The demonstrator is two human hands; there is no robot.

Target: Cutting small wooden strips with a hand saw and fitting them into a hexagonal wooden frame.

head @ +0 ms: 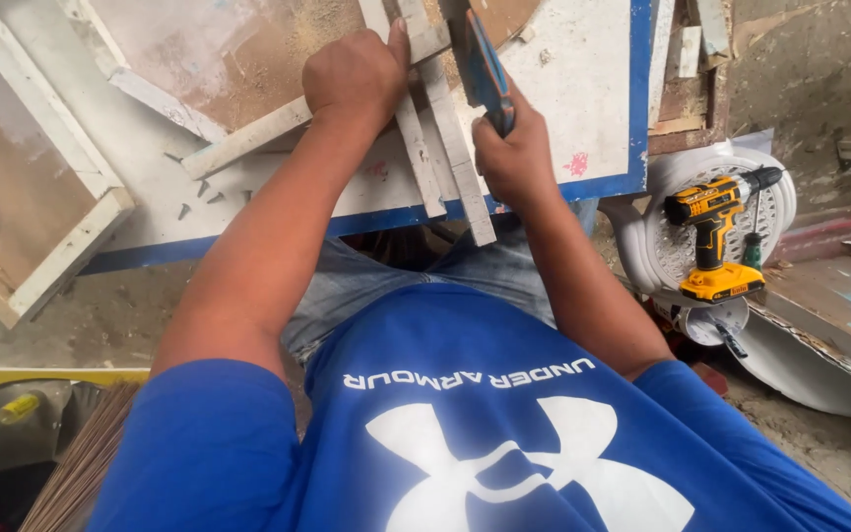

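Note:
My left hand (355, 77) presses down on white painted wooden strips (445, 138) that lie crossed on a white board with a blue edge (603, 108). My right hand (514, 148) grips the dark handle of a hand saw (480, 59), whose blue blade runs up out of view, beside the strips. Two of the strips jut over the board's near edge toward my lap. Sawdust covers the board beyond my hands.
A white wooden frame (41, 197) rests at the left. A yellow cordless drill (716, 232) stands on a white plastic stool (662, 246) at the right, with a screwdriver below it. Scrap boards lie at the far right, and a broom (81, 463) at lower left.

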